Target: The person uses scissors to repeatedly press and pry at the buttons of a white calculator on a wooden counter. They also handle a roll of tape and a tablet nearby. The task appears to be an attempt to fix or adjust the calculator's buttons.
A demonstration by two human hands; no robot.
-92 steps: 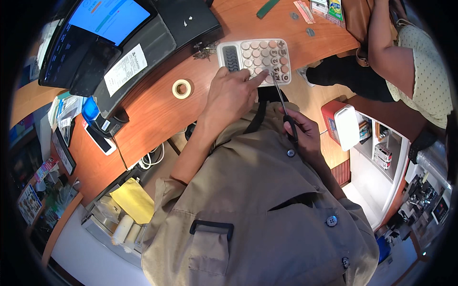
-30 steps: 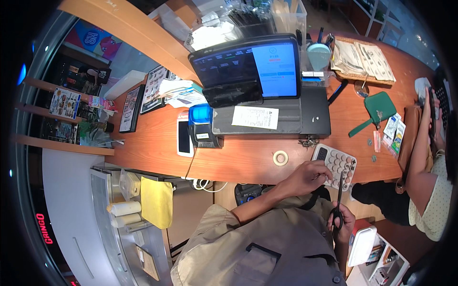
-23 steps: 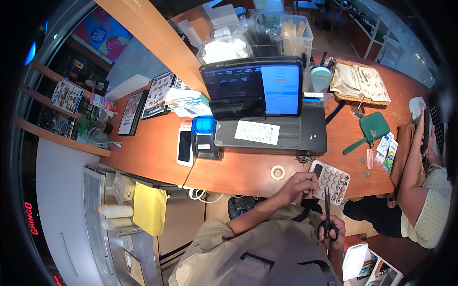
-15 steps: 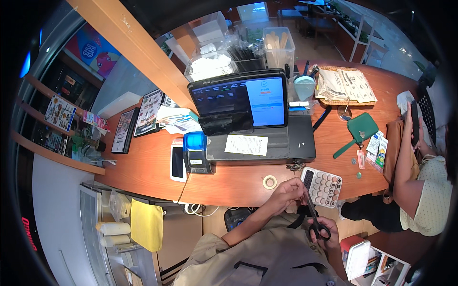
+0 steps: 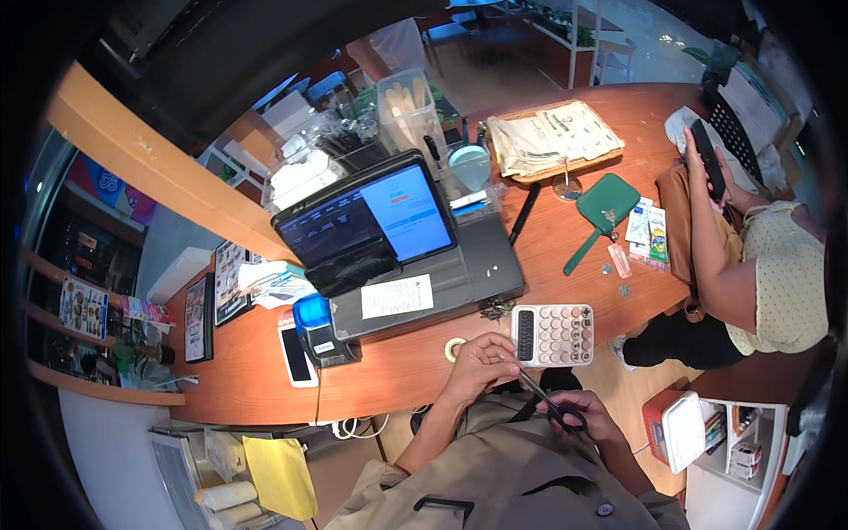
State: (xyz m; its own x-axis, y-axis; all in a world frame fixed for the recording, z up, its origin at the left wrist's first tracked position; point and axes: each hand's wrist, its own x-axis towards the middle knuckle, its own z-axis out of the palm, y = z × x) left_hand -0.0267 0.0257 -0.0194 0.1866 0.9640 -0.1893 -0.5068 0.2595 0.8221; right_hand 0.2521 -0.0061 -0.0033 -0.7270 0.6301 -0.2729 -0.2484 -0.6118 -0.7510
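Observation:
Black-handled scissors slant between my two hands in front of my body, blades toward the upper left. My right hand grips the dark handle loops. At the other end, the fingers of my left hand are pinched together at the blade tips; whether anything small is between them I cannot tell. Just beyond my left hand a roll of tape lies on the wooden counter, partly hidden by that hand. Close by, a white calculator with round keys sits at the counter's edge.
A tablet stands over a dark box bearing a receipt. Left of it are a card terminal and a white handheld device. A green pouch lies at right, near another person holding a phone.
My view has turned, so the counter appears shifted left and tilted. Both hands stay on the scissors, which now lie at a flatter slant.

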